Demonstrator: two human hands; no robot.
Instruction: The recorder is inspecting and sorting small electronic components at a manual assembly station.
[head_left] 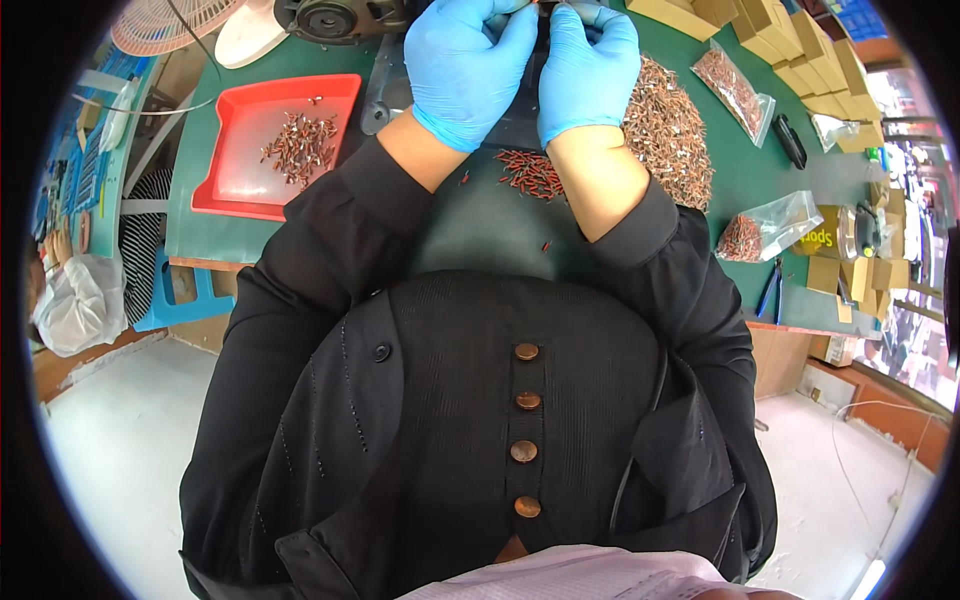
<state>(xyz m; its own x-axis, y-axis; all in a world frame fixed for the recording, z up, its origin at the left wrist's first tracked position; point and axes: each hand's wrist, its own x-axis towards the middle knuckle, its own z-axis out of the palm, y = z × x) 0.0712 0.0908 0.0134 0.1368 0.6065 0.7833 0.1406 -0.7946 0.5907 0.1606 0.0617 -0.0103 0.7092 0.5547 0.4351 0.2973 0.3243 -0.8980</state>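
Both hands wear blue gloves and meet at the top edge of the view, over a dark machine base [515, 130]. My left hand [468, 75] is closed, thumb and fingertips pinched together; a speck of orange-red shows at the tips, too small to name. Close beside it, my right hand [590, 75] is also closed in a pinch, its tips partly cut off by the frame. Below the wrists lies a small pile of dark red cylindrical parts [530, 174]. A large heap of small copper-and-silver parts [665, 135] spreads beside my right wrist.
A red tray [235, 175] with some small metal parts stands on the green table [200, 235] at left. Rightward lie parts bags [740, 238], [732, 90], blue-handled pliers [769, 290], a black tool [790, 141] and cardboard boxes [815, 60]. A fan [165, 22] stands far left.
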